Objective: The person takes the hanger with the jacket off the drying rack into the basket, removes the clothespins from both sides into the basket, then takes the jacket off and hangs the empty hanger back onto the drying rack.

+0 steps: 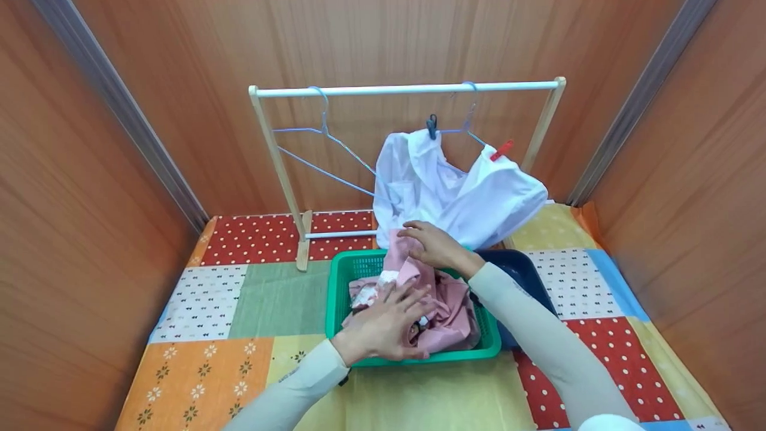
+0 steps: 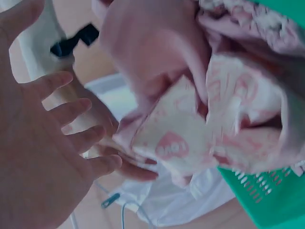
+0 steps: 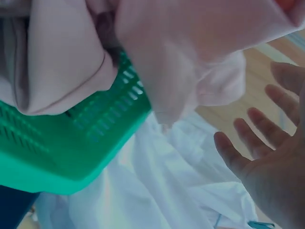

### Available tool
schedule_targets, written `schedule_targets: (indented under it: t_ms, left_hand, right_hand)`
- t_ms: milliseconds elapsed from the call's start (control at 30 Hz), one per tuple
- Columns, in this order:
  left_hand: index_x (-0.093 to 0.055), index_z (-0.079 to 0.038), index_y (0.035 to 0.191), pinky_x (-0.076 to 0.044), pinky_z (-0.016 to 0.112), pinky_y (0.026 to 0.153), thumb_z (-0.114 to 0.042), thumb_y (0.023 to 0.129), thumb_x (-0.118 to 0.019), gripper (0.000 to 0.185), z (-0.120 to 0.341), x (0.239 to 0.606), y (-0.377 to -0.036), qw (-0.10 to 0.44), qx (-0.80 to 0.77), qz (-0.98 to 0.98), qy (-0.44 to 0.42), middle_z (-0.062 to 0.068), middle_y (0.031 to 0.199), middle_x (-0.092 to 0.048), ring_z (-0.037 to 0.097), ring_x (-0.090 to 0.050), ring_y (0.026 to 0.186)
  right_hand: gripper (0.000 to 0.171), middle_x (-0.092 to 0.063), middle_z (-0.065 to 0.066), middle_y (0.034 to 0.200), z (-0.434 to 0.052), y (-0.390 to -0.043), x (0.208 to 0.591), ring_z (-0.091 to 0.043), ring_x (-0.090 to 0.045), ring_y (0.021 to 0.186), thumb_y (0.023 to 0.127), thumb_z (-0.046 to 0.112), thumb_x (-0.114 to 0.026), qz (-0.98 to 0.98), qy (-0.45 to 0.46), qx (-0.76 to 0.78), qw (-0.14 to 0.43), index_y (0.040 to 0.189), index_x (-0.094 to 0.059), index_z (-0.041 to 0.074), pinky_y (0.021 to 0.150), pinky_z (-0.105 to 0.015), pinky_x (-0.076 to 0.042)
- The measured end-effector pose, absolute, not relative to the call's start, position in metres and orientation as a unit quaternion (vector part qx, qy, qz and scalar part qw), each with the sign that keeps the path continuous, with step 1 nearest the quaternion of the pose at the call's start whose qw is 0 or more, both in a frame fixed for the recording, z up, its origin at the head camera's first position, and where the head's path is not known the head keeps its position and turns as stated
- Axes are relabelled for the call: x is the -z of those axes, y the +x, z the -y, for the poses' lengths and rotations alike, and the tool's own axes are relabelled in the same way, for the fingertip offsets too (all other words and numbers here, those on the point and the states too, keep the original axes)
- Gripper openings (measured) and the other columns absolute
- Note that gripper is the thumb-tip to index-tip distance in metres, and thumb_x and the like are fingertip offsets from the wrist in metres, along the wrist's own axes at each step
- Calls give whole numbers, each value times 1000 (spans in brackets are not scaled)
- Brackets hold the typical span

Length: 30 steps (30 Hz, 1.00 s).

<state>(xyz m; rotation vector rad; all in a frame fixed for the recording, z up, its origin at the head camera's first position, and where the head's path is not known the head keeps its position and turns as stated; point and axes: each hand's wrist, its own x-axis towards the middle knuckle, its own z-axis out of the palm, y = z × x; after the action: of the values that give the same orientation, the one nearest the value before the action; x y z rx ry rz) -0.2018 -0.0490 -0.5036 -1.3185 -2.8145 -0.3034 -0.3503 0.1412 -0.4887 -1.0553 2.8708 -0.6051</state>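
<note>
Pink garment (image 1: 446,299): crumpled heap in the green plastic basket (image 1: 341,281), filling its right and middle part; one fold rises above the far rim. A paler printed pink cloth (image 1: 368,293) lies among it at the left; the left wrist view shows its pink print.

Left hand (image 1: 383,326): over the near half of the basket, fingers straight and spread wide, lying on or just above the pink heap; nothing gripped. Contact cannot be told for certain.

Right hand (image 1: 434,245): at the far rim, palm down on the raised pink fold, fingers relaxed and slightly bent, not closed round the cloth. The right wrist view shows the fingers spread, with the garment just beside them.

Green plastic basket: slotted walls, near rim and left rim bare; stands on the patchwork cloth (image 1: 203,359), with open cloth to its left and in front.

Dark blue basket (image 1: 526,275): touching the green one on its right side, mostly hidden by the right forearm.

White shirt (image 1: 455,191): hangs from a hanger on the wooden drying rack (image 1: 407,90), held by a dark peg (image 1: 431,126) and a red peg (image 1: 502,149); its hem reaches down just behind the baskets.

Blue hanger (image 1: 326,137): bare, at the left of the rail.

Wooden panels close in on the left, right and back.
</note>
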Motion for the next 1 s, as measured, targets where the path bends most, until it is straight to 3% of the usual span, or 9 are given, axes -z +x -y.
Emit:
schedule_targets:
  t_ms: [267, 367, 533, 667, 767, 867, 1000]
  left_hand:
    - [-37, -34, 151, -17, 61, 119, -64, 83, -66, 80, 43, 523, -207, -30, 68, 918, -389, 1, 164, -25, 31, -17, 153]
    - [-37, -36, 151, -20, 60, 119, -62, 85, -64, 76, 44, 525, -211, -46, 72, 922, -377, 2, 164, -25, 32, -18, 152]
    - [-36, -35, 152, -20, 55, 121, -61, 87, -62, 74, 47, 524, -216, -69, 65, 924, -369, 3, 164, -25, 32, -20, 152]
    - [-36, -33, 152, -20, 51, 122, -58, 89, -60, 72, 49, 522, -218, -65, 52, 926, -369, 4, 162, -28, 31, -24, 151]
    - [-37, -31, 152, -20, 51, 122, -58, 89, -60, 71, 52, 523, -219, -57, 47, 929, -363, 6, 161, -32, 33, -29, 149]
    - [-38, -31, 151, -23, 55, 120, -59, 89, -61, 72, 57, 524, -219, -44, 43, 935, -350, 6, 159, -36, 34, -35, 146]
    - [-38, -30, 151, -23, 59, 118, -61, 89, -59, 73, 63, 526, -220, -11, 29, 942, -333, 6, 159, -36, 36, -34, 146]
  right_hand:
    - [55, -32, -14, 160, -133, -369, 505, -35, -30, 147, 97, 19, -57, -918, -345, 178, 80, 150, -41, 16, 118, -53, -29]
    - [57, -38, -15, 156, -134, -373, 510, -35, -37, 144, 98, 15, -56, -918, -345, 174, 91, 152, -37, 15, 117, -51, -31]
    - [56, -54, -19, 137, -140, -375, 517, -36, -55, 124, 99, 13, -55, -920, -354, 143, 91, 152, -37, 15, 106, -50, -43]
    - [38, -61, -17, 117, -147, -371, 519, -36, -60, 105, 99, 18, -57, -924, -362, 112, 44, 137, -57, 12, 91, -51, -49]
    - [24, -62, -13, 117, -153, -365, 520, -34, -59, 105, 100, 23, -57, -931, -353, 92, -2, 116, -71, 11, 85, -53, -51]
    - [21, -62, -13, 127, -159, -359, 522, -34, -59, 114, 100, 22, -56, -931, -352, 97, -16, 103, -72, 9, 91, -53, -51]
    - [16, -69, -15, 108, -166, -349, 522, -33, -66, 98, 102, 16, -52, -928, -353, 119, 12, 102, -64, 7, 84, -47, -54]
